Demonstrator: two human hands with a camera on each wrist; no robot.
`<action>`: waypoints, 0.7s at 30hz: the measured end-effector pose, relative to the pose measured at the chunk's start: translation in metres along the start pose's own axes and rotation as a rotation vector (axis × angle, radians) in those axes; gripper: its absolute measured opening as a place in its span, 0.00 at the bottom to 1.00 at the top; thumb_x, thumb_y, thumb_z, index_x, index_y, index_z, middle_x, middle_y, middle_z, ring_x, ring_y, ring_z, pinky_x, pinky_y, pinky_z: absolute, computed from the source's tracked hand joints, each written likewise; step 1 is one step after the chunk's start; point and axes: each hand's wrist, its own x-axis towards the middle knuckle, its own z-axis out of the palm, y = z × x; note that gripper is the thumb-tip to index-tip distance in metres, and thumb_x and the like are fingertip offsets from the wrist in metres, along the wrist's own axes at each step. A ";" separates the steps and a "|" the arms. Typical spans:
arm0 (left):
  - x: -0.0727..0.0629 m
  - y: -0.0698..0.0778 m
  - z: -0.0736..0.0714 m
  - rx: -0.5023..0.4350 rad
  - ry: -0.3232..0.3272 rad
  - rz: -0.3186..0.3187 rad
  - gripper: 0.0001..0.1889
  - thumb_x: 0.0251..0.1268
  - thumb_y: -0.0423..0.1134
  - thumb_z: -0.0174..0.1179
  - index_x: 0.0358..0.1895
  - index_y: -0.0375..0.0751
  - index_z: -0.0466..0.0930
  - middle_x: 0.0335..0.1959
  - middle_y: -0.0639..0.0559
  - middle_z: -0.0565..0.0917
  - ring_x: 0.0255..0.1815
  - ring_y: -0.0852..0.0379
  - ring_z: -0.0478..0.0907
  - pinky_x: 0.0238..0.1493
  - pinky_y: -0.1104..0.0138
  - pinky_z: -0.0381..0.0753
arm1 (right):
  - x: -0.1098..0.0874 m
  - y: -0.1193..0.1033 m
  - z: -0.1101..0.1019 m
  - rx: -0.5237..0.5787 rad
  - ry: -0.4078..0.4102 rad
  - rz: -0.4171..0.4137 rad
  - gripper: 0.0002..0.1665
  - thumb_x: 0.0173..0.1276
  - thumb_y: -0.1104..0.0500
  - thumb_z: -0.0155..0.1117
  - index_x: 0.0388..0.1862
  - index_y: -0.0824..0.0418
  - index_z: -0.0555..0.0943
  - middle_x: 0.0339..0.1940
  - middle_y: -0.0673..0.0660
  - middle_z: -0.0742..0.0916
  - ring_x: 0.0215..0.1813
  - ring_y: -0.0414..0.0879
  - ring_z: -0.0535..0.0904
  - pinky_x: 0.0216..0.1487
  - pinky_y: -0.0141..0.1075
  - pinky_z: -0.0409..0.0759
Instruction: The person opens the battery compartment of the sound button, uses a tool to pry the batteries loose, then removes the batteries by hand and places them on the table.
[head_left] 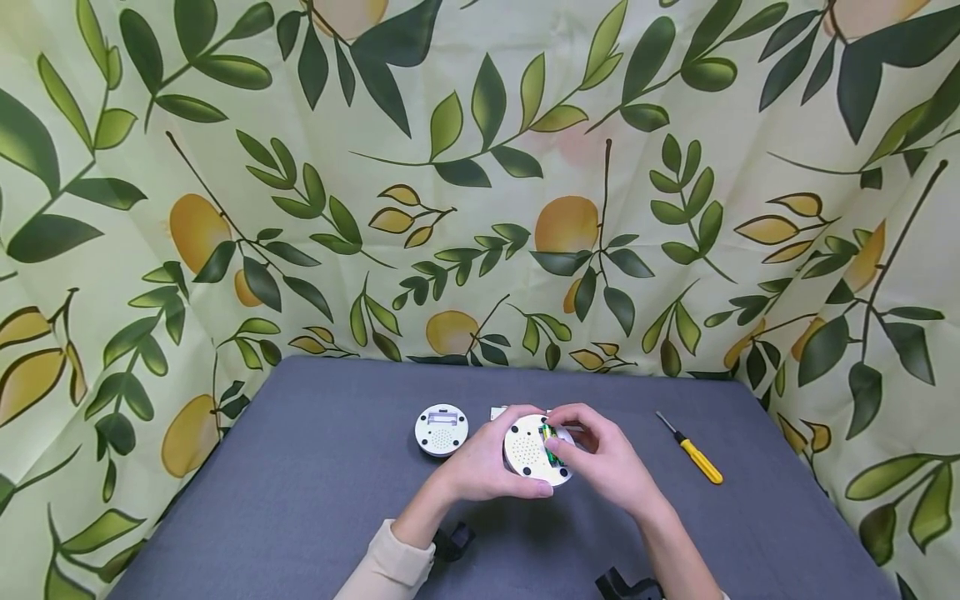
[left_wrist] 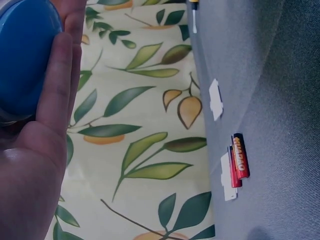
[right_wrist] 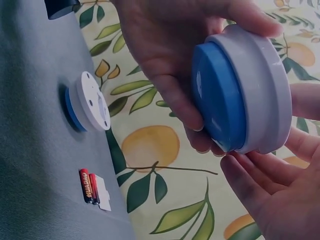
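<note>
My left hand (head_left: 491,458) grips a round white-and-blue sound button (head_left: 522,451) by its rim, back upward, showing speaker holes and dark feet. Its blue dome (right_wrist: 220,95) faces down, as the right wrist view shows. Green batteries (head_left: 550,446) lie at the back's battery slot; whether they are fully seated cannot be told. The thumb of my right hand (head_left: 603,454) is on the green batteries, with its other fingers bent around the far edge and underside. On the table to the left, a second sound button (head_left: 442,430) rests back up, its battery slot uncovered.
A yellow-handled screwdriver (head_left: 699,457) lies on the grey table to the right. Red-and-black batteries (right_wrist: 89,186) rest beside a white cover (right_wrist: 103,194). Another small white piece (left_wrist: 216,100) lies close by. Patterned cloth (head_left: 480,208) hangs behind the table.
</note>
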 end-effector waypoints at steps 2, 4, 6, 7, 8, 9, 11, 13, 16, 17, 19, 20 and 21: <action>0.000 0.000 0.000 -0.002 0.001 -0.001 0.42 0.48 0.47 0.80 0.69 0.57 0.67 0.58 0.60 0.75 0.51 0.61 0.77 0.53 0.66 0.77 | 0.000 0.000 0.000 -0.003 0.011 -0.018 0.12 0.69 0.64 0.69 0.50 0.60 0.81 0.52 0.57 0.84 0.52 0.47 0.82 0.55 0.32 0.78; 0.000 0.000 0.000 -0.001 0.002 -0.004 0.43 0.48 0.47 0.80 0.69 0.57 0.67 0.57 0.60 0.75 0.51 0.61 0.77 0.53 0.66 0.77 | -0.001 -0.001 0.000 -0.017 0.030 -0.035 0.12 0.68 0.65 0.70 0.50 0.59 0.82 0.52 0.57 0.84 0.52 0.47 0.82 0.57 0.31 0.78; 0.000 0.000 0.000 0.002 0.002 -0.009 0.43 0.48 0.47 0.80 0.69 0.56 0.67 0.57 0.60 0.76 0.51 0.61 0.77 0.52 0.66 0.77 | -0.002 -0.002 0.000 -0.034 0.055 -0.050 0.12 0.68 0.65 0.71 0.48 0.59 0.82 0.52 0.57 0.84 0.53 0.46 0.81 0.58 0.32 0.78; 0.000 0.000 0.000 0.003 0.001 -0.012 0.43 0.48 0.47 0.80 0.69 0.55 0.67 0.57 0.60 0.76 0.51 0.61 0.77 0.53 0.66 0.77 | -0.002 -0.003 0.000 -0.041 0.068 -0.054 0.11 0.67 0.65 0.71 0.48 0.59 0.82 0.52 0.57 0.84 0.54 0.46 0.81 0.59 0.32 0.77; 0.000 -0.001 0.000 0.006 0.001 -0.015 0.43 0.48 0.48 0.80 0.69 0.55 0.67 0.57 0.60 0.76 0.51 0.61 0.77 0.53 0.66 0.77 | -0.002 -0.004 0.001 -0.047 0.083 -0.051 0.11 0.67 0.65 0.72 0.47 0.58 0.82 0.52 0.57 0.84 0.54 0.45 0.81 0.60 0.32 0.77; 0.000 -0.001 0.000 0.008 0.001 -0.017 0.44 0.48 0.48 0.80 0.70 0.54 0.67 0.57 0.60 0.76 0.51 0.61 0.77 0.53 0.66 0.76 | -0.003 -0.004 0.001 -0.057 0.096 -0.053 0.11 0.66 0.65 0.72 0.45 0.57 0.83 0.51 0.56 0.84 0.54 0.45 0.81 0.60 0.31 0.77; 0.000 -0.002 0.000 0.011 0.006 -0.021 0.44 0.47 0.48 0.80 0.70 0.53 0.67 0.58 0.60 0.76 0.51 0.61 0.77 0.53 0.66 0.76 | -0.003 -0.005 0.002 -0.082 0.123 -0.055 0.09 0.66 0.64 0.73 0.42 0.55 0.83 0.50 0.55 0.84 0.53 0.45 0.80 0.60 0.30 0.77; 0.001 -0.002 0.000 0.016 0.014 -0.020 0.44 0.47 0.48 0.80 0.70 0.52 0.67 0.58 0.60 0.76 0.51 0.61 0.77 0.54 0.65 0.76 | -0.003 -0.006 0.002 -0.106 0.143 -0.064 0.08 0.66 0.64 0.73 0.40 0.53 0.84 0.49 0.52 0.85 0.52 0.44 0.81 0.59 0.30 0.76; 0.001 -0.002 -0.001 0.023 0.024 -0.016 0.43 0.47 0.48 0.80 0.69 0.53 0.67 0.59 0.60 0.76 0.51 0.61 0.77 0.54 0.66 0.76 | -0.003 -0.005 0.004 -0.135 0.155 -0.087 0.07 0.65 0.64 0.74 0.38 0.52 0.86 0.47 0.48 0.87 0.52 0.44 0.82 0.58 0.29 0.76; 0.001 -0.002 -0.001 0.023 0.025 -0.013 0.43 0.47 0.48 0.80 0.69 0.53 0.68 0.59 0.60 0.76 0.51 0.61 0.77 0.54 0.65 0.76 | -0.003 -0.005 0.005 -0.137 0.157 -0.093 0.08 0.65 0.64 0.74 0.39 0.52 0.86 0.46 0.47 0.87 0.52 0.43 0.82 0.58 0.29 0.77; 0.001 -0.002 -0.001 0.021 0.021 -0.009 0.43 0.47 0.48 0.80 0.69 0.53 0.67 0.58 0.60 0.77 0.51 0.61 0.77 0.53 0.66 0.76 | -0.002 -0.004 0.006 -0.138 0.162 -0.104 0.09 0.65 0.64 0.74 0.41 0.52 0.87 0.46 0.46 0.87 0.51 0.43 0.82 0.57 0.31 0.78; 0.001 -0.002 -0.001 0.018 0.019 -0.008 0.43 0.47 0.48 0.80 0.69 0.54 0.67 0.58 0.60 0.76 0.51 0.61 0.77 0.53 0.66 0.76 | -0.002 -0.004 0.006 -0.141 0.165 -0.103 0.09 0.65 0.64 0.74 0.42 0.53 0.87 0.46 0.46 0.87 0.51 0.43 0.82 0.57 0.32 0.78; 0.001 -0.002 -0.001 0.015 0.018 -0.007 0.43 0.47 0.48 0.80 0.69 0.54 0.67 0.58 0.60 0.76 0.51 0.61 0.77 0.53 0.66 0.76 | -0.002 -0.004 0.006 -0.143 0.168 -0.103 0.10 0.65 0.64 0.75 0.43 0.53 0.87 0.46 0.46 0.87 0.51 0.43 0.82 0.57 0.32 0.78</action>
